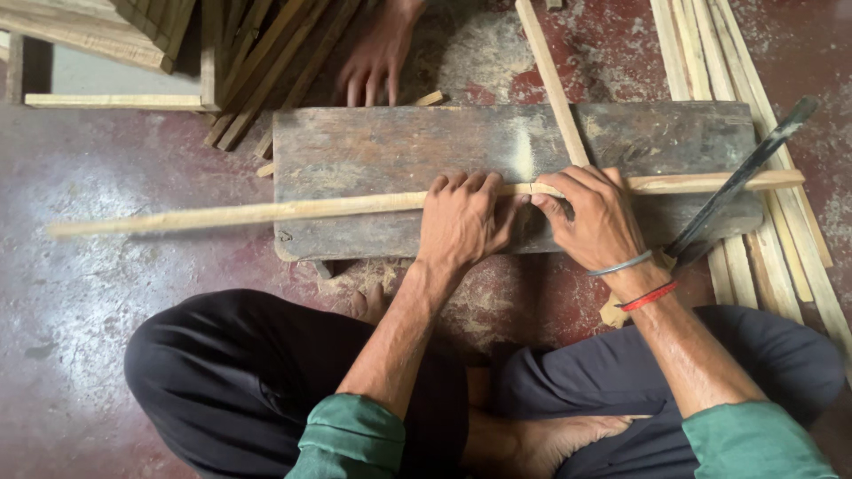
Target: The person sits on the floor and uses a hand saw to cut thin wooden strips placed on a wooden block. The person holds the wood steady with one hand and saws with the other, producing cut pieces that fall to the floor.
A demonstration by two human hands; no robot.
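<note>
Wooden strip (293,210), left hand (461,222), right hand (595,217), one plank (373,151)

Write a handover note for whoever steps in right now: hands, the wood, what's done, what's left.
Left hand: gripping the strip, knuckles up.
Right hand: gripping the same strip beside it, at a crack between the hands.
Strip lies across the dark board on the floor.
Blade rests at right on the board, unheld.
Another person's hand reaches into the sticks beyond.
Done: strip cracked. Left: not yet in two.
</note>
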